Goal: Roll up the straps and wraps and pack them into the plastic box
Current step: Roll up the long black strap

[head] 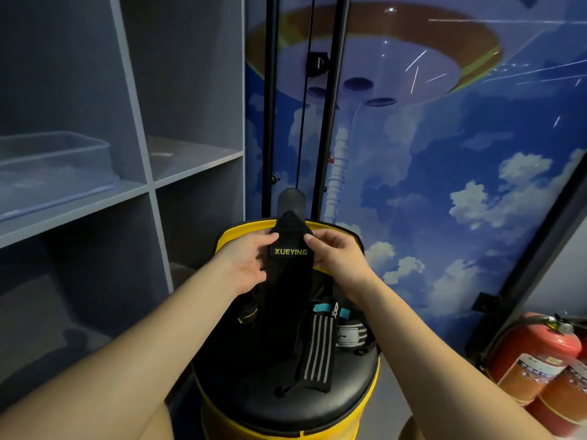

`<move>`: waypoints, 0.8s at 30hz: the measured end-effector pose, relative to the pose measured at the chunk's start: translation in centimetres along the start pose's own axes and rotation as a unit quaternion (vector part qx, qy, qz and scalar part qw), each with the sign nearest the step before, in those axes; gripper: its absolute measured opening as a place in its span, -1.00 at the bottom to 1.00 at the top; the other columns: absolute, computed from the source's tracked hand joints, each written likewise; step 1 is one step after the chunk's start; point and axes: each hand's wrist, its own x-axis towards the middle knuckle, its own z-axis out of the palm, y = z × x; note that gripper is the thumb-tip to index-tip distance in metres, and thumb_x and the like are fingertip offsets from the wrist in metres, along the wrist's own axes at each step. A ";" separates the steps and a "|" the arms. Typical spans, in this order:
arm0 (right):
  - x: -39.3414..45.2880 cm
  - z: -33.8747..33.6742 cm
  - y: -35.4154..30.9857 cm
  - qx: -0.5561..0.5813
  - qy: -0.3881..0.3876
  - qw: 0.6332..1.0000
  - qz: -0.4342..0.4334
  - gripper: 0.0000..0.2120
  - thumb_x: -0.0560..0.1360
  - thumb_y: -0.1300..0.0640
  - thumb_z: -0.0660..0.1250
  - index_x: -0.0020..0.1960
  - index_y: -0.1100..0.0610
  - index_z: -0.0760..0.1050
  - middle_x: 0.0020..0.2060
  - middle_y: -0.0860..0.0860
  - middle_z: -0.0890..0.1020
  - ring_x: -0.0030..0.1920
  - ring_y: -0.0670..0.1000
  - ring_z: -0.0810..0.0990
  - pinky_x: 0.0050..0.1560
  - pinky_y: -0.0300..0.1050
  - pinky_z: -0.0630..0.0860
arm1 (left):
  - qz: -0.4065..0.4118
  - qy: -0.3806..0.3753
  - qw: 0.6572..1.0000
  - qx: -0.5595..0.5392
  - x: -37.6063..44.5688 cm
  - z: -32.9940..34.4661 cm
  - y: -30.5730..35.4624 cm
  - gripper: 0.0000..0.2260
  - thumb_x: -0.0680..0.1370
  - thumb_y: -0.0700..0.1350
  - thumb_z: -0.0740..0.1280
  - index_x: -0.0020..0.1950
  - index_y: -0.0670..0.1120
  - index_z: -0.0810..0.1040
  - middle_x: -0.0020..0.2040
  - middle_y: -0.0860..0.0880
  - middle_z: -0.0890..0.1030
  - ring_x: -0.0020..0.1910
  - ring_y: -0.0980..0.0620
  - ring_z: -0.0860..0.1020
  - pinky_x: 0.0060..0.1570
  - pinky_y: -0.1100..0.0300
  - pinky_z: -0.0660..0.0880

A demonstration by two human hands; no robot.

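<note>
Hands, left hand [246,265] and right hand [338,257], pinch black wrap [290,281] edges above stool [286,404].

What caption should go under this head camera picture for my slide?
Both hands, left and right, pinch a black wrap over a round stool; the plastic box sits on the shelf.

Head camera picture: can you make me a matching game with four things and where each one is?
Things:
1. black wrap
2. plastic box
3. striped wrap
4. fire extinguisher

Places:
A. on the floor at lower right
B. held up by both hands
C. on the grey shelf at left
D. lying on the round black seat

Pairs: 1-B, 2-C, 3-D, 4-A
</note>
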 end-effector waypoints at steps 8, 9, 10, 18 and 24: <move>-3.2 0.1 -6.5 0.010 -0.023 0.999 -0.031 -0.87 0.59 0.14 0.38 0.05 0.21 0.61 -0.23 0.01 0.70 -0.28 -0.07 0.66 -0.27 -0.22 0.54 | 0.112 -0.044 0.987 0.105 -4.3 -0.3 2.9 -0.80 0.60 -0.22 0.36 0.23 -0.13 0.58 -0.05 -0.10 0.70 -0.13 -0.04 0.69 -0.24 0.11 0.61; -3.5 0.1 -6.9 0.016 -0.027 0.999 -0.033 -0.89 0.59 0.14 0.38 0.03 0.19 0.61 -0.25 0.00 0.69 -0.30 -0.08 0.64 -0.29 -0.24 0.54 | 0.138 -0.043 0.979 0.145 -4.6 -0.4 3.0 -0.81 0.61 -0.20 0.36 0.23 -0.14 0.57 -0.07 -0.09 0.69 -0.19 -0.02 0.68 -0.32 0.14 0.59; -3.7 0.1 -7.1 0.021 -0.030 0.999 -0.033 -0.90 0.59 0.15 0.38 0.02 0.17 0.61 -0.26 -0.01 0.68 -0.32 -0.09 0.63 -0.31 -0.25 0.53 | 0.156 -0.045 0.971 0.176 -4.8 -0.5 3.0 -0.83 0.63 -0.19 0.34 0.22 -0.14 0.55 -0.09 -0.09 0.67 -0.26 -0.01 0.67 -0.39 0.16 0.57; -2.5 0.7 0.4 -0.024 -0.014 0.999 0.032 -0.93 0.58 0.15 0.39 -0.06 0.13 0.58 -0.30 0.02 0.67 -0.33 0.01 0.62 -0.27 -0.12 0.55 | 0.108 -0.016 0.968 0.226 -0.6 -2.8 -2.4 -0.93 0.66 -0.15 0.30 0.13 -0.07 0.53 -0.19 -0.05 0.65 -0.39 0.05 0.62 -0.49 0.19 0.48; -0.1 1.0 8.1 -0.061 0.021 0.994 0.088 -0.93 0.54 0.18 0.45 -0.12 0.11 0.60 -0.33 -0.04 0.61 -0.35 -0.07 0.53 -0.25 -0.19 0.50 | 0.040 0.037 0.975 0.215 5.3 -5.3 -7.9 -0.94 0.65 -0.17 0.32 0.11 -0.08 0.54 -0.04 -0.14 0.65 -0.19 -0.06 0.60 -0.32 0.19 0.51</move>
